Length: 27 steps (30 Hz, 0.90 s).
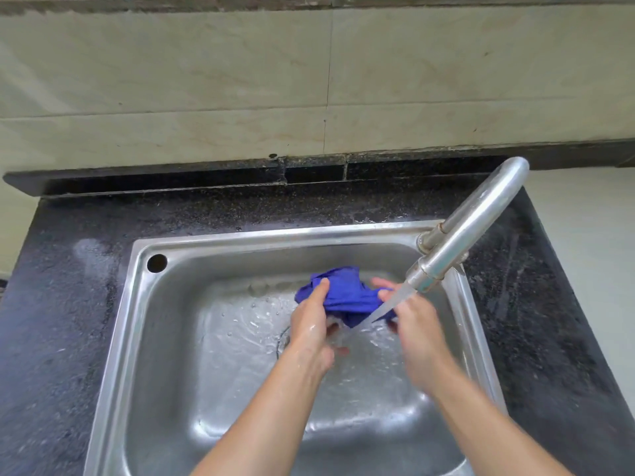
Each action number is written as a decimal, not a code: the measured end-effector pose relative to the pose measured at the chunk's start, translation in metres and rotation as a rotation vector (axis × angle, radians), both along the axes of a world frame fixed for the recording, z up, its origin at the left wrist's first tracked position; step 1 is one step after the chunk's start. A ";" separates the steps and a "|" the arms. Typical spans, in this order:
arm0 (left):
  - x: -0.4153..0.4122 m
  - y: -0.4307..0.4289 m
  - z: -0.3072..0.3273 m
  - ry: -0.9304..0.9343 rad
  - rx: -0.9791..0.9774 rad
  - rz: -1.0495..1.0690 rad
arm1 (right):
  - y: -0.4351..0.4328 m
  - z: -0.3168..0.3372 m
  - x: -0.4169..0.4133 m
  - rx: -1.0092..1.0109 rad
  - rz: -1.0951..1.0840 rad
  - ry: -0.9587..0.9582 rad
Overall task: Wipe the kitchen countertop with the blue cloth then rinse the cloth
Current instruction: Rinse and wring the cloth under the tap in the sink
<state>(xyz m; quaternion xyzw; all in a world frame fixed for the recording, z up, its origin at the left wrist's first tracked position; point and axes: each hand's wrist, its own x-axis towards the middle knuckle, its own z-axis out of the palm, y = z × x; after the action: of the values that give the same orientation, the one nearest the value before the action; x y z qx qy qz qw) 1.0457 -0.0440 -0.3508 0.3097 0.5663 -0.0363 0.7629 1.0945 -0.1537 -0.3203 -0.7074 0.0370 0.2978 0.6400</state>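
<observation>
The blue cloth (347, 293) is bunched up over the steel sink (192, 249), held between both hands. My left hand (311, 322) grips its left side, thumb on top. My right hand (414, 324) holds the right side, fingers curled round the fabric. Water runs from the steel tap (470, 221) onto the cloth's lower edge and splashes down between my hands. The dark speckled countertop (68, 269) around the sink looks wet.
The tap spout reaches over the sink's right rim, just above my right hand. The drain (283, 340) lies partly hidden under my left wrist. An overflow hole (157, 263) sits at the sink's back left. Beige tiles back the counter.
</observation>
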 end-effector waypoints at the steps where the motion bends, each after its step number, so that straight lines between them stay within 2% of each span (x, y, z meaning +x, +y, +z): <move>1: -0.001 -0.003 0.001 -0.023 -0.073 0.012 | 0.007 0.001 -0.020 0.065 0.037 0.052; 3: -0.004 -0.004 -0.001 -0.060 -0.203 0.036 | 0.019 0.002 -0.058 0.104 0.121 0.076; 5: -0.004 -0.008 -0.007 -0.073 -0.195 0.006 | 0.023 -0.005 -0.069 0.023 0.129 -0.005; 7: 0.001 -0.022 -0.005 -0.052 -0.096 -0.049 | 0.024 -0.024 -0.042 -0.120 -0.057 -0.088; 9: 0.006 -0.038 0.001 -0.016 0.011 -0.059 | 0.028 -0.039 -0.003 -0.205 -0.248 -0.061; 11: 0.008 -0.036 -0.001 -0.016 0.036 -0.023 | 0.035 -0.044 0.001 -0.130 -0.258 0.012; 14: 0.007 -0.006 -0.007 0.007 -0.078 0.099 | 0.036 -0.043 -0.054 0.051 -0.026 0.022; 15: 0.007 -0.003 -0.008 0.008 -0.058 0.093 | 0.036 -0.040 -0.065 0.079 -0.002 0.000; 16: 0.006 -0.006 -0.008 0.002 -0.012 0.045 | 0.038 -0.041 -0.057 0.063 -0.063 0.006; 18: 0.003 -0.023 -0.004 0.007 0.059 -0.065 | 0.040 -0.044 -0.016 -0.101 -0.250 0.061; 19: 0.003 -0.030 -0.002 0.000 0.068 -0.076 | 0.040 -0.045 -0.002 -0.124 -0.271 0.129; 21: 0.003 -0.025 -0.003 0.014 0.055 -0.028 | 0.043 -0.042 -0.011 -0.010 -0.244 0.240; 23: 0.007 -0.007 -0.006 0.017 -0.023 0.117 | 0.045 -0.036 -0.047 0.057 -0.113 0.171; 24: 0.006 -0.003 -0.009 0.030 -0.027 0.114 | 0.044 -0.039 -0.059 0.042 -0.057 0.088; 25: 0.005 -0.005 -0.008 -0.006 -0.045 0.110 | 0.043 -0.044 -0.057 0.011 -0.076 0.044; 27: -0.002 -0.023 -0.011 -0.027 0.037 -0.042 | 0.035 -0.065 -0.027 -0.141 -0.196 0.032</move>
<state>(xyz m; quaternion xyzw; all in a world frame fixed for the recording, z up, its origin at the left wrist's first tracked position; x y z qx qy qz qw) 1.0439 -0.0666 -0.3617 0.3359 0.5499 -0.0378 0.7637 1.0671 -0.1182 -0.3857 -0.7389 0.1369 0.2417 0.6139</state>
